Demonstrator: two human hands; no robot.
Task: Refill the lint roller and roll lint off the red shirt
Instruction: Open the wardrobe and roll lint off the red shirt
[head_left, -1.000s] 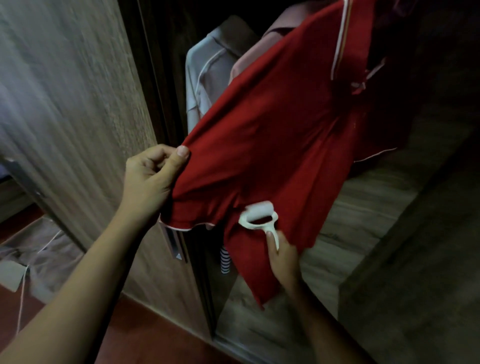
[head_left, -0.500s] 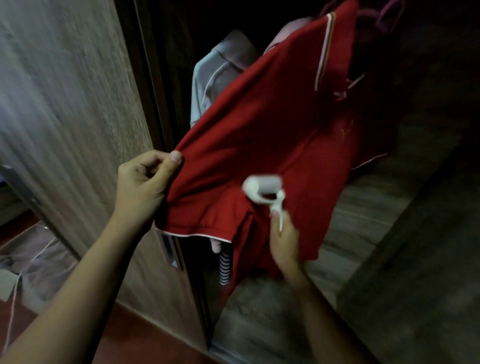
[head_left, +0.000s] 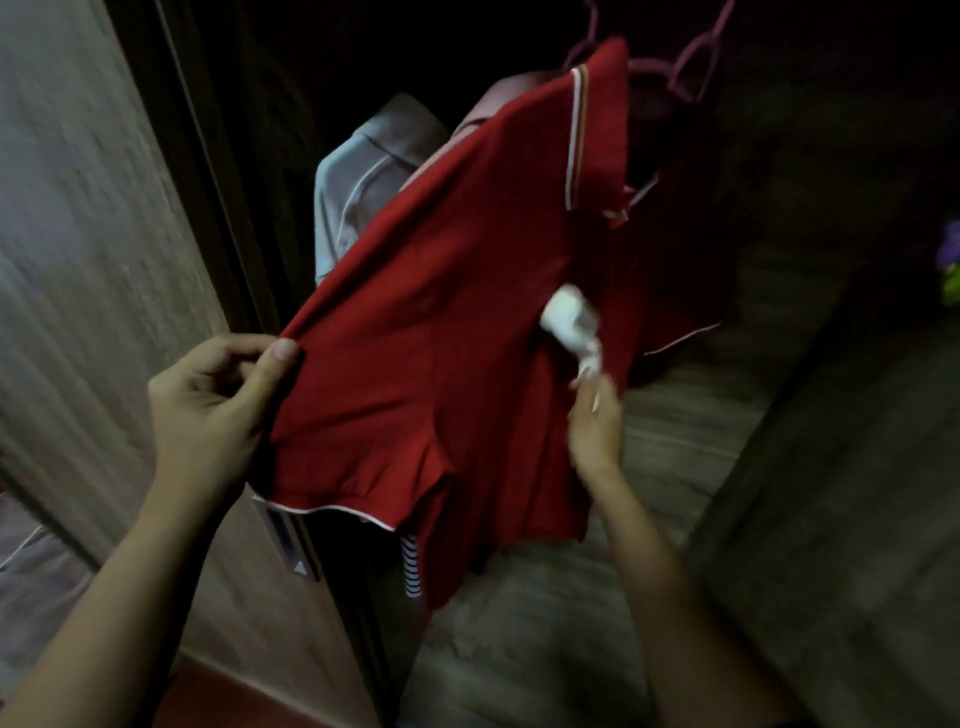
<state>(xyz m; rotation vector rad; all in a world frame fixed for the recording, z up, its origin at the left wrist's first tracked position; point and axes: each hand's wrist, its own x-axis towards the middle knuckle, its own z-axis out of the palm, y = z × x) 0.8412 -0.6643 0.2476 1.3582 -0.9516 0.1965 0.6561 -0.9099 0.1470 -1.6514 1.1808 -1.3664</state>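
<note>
**Red shirt mid-roll**

Red shirt (head_left: 441, 332) hangs frame centre; my left hand (head_left: 213, 400) pinches its sleeve taut. My right hand (head_left: 595, 426) grips the lint roller (head_left: 569, 325), pressed right of centre. Refill looks done; rolling remains.

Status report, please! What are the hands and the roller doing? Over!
Left hand pinching red shirt taut. Right hand holding lint roller on the shirt. Nothing blocking.

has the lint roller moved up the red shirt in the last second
Yes. The lint roller has climbed the red shirt from near the white-piped hem toward the collar, away from the left hand.
</note>
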